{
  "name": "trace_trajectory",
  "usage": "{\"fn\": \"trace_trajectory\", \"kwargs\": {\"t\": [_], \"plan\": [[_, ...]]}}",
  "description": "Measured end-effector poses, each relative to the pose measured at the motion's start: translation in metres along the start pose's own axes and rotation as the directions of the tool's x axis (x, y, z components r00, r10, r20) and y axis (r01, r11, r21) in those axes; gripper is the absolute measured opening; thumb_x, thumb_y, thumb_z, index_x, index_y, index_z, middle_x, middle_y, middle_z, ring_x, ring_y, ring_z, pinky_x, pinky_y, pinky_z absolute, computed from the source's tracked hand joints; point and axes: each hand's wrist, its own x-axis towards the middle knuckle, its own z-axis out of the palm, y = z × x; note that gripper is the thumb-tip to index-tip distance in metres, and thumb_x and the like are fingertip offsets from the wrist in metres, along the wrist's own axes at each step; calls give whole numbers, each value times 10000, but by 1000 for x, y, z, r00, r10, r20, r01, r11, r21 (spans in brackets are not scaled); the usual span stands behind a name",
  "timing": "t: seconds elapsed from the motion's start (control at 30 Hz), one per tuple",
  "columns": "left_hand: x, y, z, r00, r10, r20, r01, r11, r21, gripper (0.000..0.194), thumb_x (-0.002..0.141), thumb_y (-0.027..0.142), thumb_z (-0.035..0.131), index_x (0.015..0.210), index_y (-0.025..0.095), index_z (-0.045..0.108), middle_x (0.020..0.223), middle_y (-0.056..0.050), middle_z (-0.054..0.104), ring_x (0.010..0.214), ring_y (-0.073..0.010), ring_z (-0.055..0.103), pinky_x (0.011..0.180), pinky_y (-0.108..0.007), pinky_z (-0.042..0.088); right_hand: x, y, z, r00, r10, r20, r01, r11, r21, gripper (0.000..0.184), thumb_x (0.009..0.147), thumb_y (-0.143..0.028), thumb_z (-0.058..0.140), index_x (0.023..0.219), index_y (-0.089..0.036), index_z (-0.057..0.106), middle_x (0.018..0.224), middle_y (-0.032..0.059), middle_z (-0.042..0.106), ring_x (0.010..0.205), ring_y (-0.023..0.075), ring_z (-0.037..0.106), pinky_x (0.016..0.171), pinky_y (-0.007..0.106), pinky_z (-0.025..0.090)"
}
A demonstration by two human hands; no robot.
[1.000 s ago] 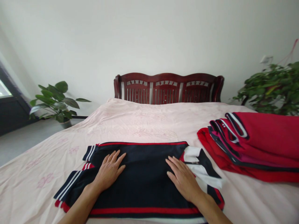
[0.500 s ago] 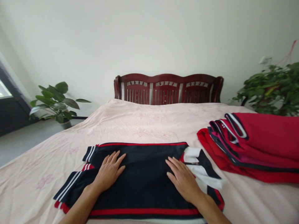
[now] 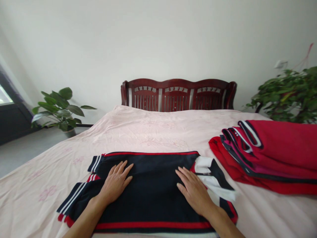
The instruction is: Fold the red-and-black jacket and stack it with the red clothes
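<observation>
A folded navy jacket (image 3: 153, 185) with red edge trim lies flat on the bed in front of me. Striped navy and red cuffs stick out at its left end, and a white collar part (image 3: 210, 180) shows at its right end. My left hand (image 3: 116, 180) rests palm down on the left part of the dark cloth, fingers spread. Over on the right part, my right hand (image 3: 192, 188) lies flat as well, close to the white part. Neither hand grasps the fabric.
Several folded red, magenta and dark garments (image 3: 279, 152) are stacked on the right of the pale pink bedspread (image 3: 153, 132). Beyond stands a dark wooden headboard (image 3: 175, 96). A potted plant (image 3: 64, 109) is at left, a leafy plant (image 3: 289, 96) at right.
</observation>
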Motion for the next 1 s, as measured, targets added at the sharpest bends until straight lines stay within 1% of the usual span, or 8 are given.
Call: {"fn": "trace_trajectory", "kwargs": {"t": [0.2,0.77,1.0], "plan": [[0,2,-3,1000,-8,20,8,1000,5,498,968,432,438,1455,328,456,1523,-84,461,1410,-284,401,1136,-484,329,-1,1,1,1000,-4,-23,4,1000,8,499,980,-436,419,1440,-252,484,1523,42,444,1408,246,390,1155,462,348],[1,1,-1,1000,-6,29,6,1000,7,502,964,430,454,1455,325,456,1526,-90,457,1413,-290,397,1138,-490,332,-1,2,3,999,-12,-38,13,1000,20,497,976,-426,429,1436,-248,491,1516,48,454,1400,247,403,1154,463,352],[0,0,0,1000,-5,14,5,1000,3,501,964,423,455,1455,321,458,1521,-93,463,1409,-287,404,1134,-487,338,-1,1,1,1000,-2,-9,2,1000,9,505,983,-433,408,1450,-252,472,1530,34,434,1413,243,383,1166,460,334]]}}
